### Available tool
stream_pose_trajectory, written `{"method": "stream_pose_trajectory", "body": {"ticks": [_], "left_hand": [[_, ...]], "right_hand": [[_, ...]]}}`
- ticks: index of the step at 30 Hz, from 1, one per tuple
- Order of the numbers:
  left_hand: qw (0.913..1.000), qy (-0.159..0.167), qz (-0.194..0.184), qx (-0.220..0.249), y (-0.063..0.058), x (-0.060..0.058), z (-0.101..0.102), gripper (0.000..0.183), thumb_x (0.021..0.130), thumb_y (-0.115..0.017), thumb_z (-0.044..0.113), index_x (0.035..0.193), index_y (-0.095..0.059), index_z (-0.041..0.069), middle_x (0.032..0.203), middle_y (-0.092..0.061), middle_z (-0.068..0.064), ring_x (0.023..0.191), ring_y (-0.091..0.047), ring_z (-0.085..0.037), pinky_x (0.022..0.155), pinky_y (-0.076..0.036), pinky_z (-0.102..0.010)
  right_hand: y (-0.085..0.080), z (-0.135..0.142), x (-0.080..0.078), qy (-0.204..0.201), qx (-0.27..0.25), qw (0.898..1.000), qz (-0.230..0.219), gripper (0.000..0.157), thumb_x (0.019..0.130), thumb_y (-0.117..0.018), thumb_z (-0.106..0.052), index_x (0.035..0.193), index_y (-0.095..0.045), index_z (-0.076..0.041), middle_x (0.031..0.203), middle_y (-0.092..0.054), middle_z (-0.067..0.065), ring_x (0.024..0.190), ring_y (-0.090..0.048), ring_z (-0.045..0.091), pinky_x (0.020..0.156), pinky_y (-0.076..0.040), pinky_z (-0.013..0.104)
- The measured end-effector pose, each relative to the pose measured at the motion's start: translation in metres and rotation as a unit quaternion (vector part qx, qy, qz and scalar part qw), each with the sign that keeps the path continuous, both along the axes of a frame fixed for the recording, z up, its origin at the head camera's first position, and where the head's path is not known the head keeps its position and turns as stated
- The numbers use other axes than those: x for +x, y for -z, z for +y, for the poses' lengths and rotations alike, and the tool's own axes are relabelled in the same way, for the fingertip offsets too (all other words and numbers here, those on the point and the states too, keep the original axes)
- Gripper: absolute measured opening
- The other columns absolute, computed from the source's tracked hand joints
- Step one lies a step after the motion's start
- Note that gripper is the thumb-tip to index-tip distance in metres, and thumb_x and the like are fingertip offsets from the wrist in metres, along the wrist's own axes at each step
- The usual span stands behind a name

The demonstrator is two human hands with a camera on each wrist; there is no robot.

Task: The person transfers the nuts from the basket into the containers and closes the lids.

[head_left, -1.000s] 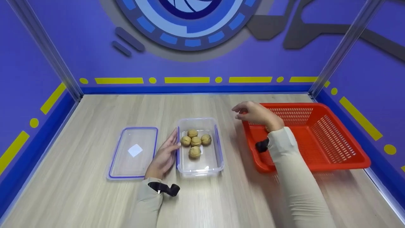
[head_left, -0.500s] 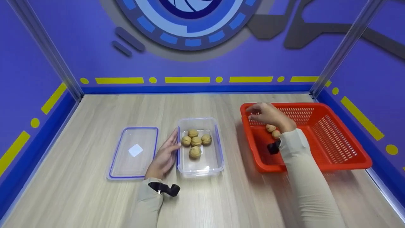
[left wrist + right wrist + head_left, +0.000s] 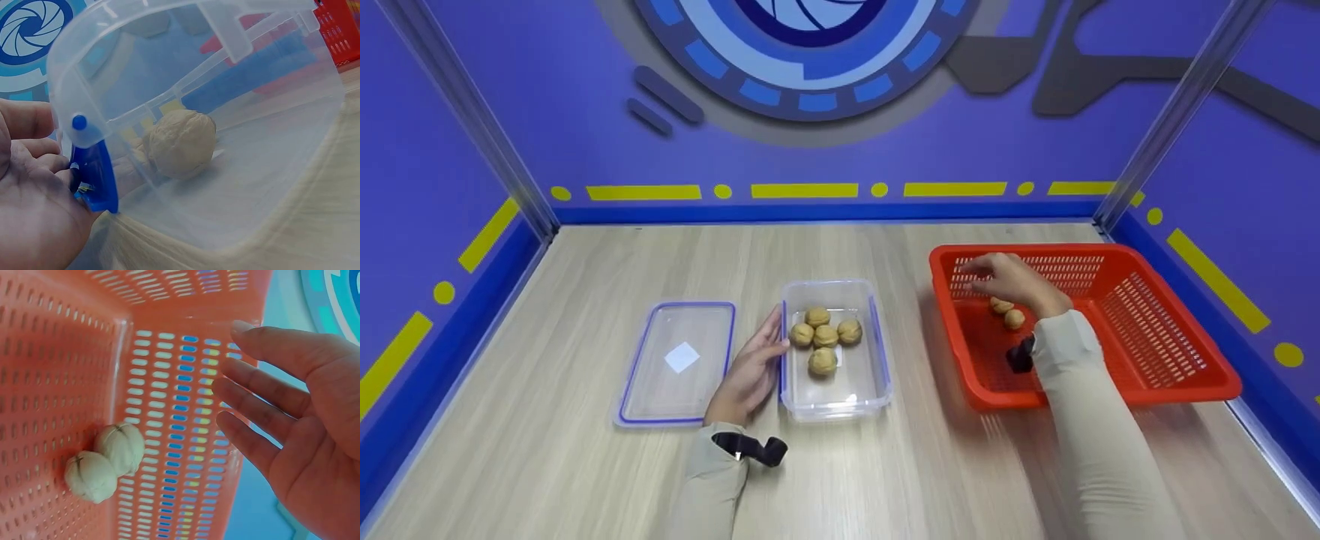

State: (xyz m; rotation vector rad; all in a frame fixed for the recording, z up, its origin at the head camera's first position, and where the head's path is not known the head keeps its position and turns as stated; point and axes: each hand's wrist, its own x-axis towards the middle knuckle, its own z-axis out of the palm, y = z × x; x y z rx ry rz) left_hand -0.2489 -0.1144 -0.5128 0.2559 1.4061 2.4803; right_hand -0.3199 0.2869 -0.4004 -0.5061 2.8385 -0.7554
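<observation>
In the head view, my left hand (image 3: 748, 375) rests along the left side of a clear plastic food container (image 3: 836, 409), fingers fairly straight against its wall. Inside the container sit several walnuts (image 3: 823, 361); one walnut (image 3: 183, 143) stands out in the left wrist view, beside the blue locking clip (image 3: 97, 169). Over the left part of a red plastic basket (image 3: 1117, 397), my right hand (image 3: 1016, 281) hovers with loosely spread fingers and holds nothing. Two walnuts (image 3: 107, 461) lie together on the basket floor, below and apart from that hand.
A clear lid with a blue-purple seal (image 3: 679, 390) and a white label lies flat on the wooden table (image 3: 585, 487), left of the container. Blue-purple panels (image 3: 840, 150) enclose the table at the back and sides.
My right hand has moved right, from beyond the basket's left rim to over its inside, uncovering the two walnuts. The left hand and container have stayed put.
</observation>
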Motion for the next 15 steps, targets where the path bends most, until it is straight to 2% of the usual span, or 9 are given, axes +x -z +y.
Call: {"method": "stream_pose_trajectory", "body": {"ticks": [6,11,15], "left_hand": [[1.0000,0.000,-0.001,-0.002,0.000,0.000,0.000,0.072,0.091,-0.036,-0.011,0.153,-0.002,0.004,0.162,0.009,-0.009,0.149,0.011,-0.024,0.122,0.007,-0.035],[1.0000,-0.001,0.003,-0.006,-0.001,0.001,0.000,0.073,0.091,-0.038,-0.010,0.153,-0.002,0.004,0.162,0.009,-0.009,0.149,0.011,-0.024,0.122,0.007,-0.036],[1.0000,-0.001,0.003,-0.004,-0.001,0.001,0.000,0.073,0.091,-0.037,-0.010,0.153,-0.002,0.004,0.162,0.009,-0.009,0.149,0.011,-0.024,0.122,0.006,-0.036]], "right_hand": [[0.004,0.009,0.000,0.018,-0.002,1.000,-0.009,0.039,0.092,-0.061,-0.011,0.129,-0.059,0.000,0.127,-0.061,0.022,0.112,-0.060,0.035,0.097,-0.050,0.054],[0.008,0.018,0.001,0.032,0.002,0.999,-0.017,0.040,0.093,-0.060,-0.011,0.130,-0.056,0.002,0.130,-0.058,0.025,0.118,-0.056,0.039,0.101,-0.045,0.058],[0.012,0.022,0.001,0.039,0.007,0.999,-0.021,0.040,0.092,-0.061,-0.011,0.130,-0.057,0.003,0.127,-0.060,0.025,0.113,-0.057,0.037,0.100,-0.046,0.057]]}}
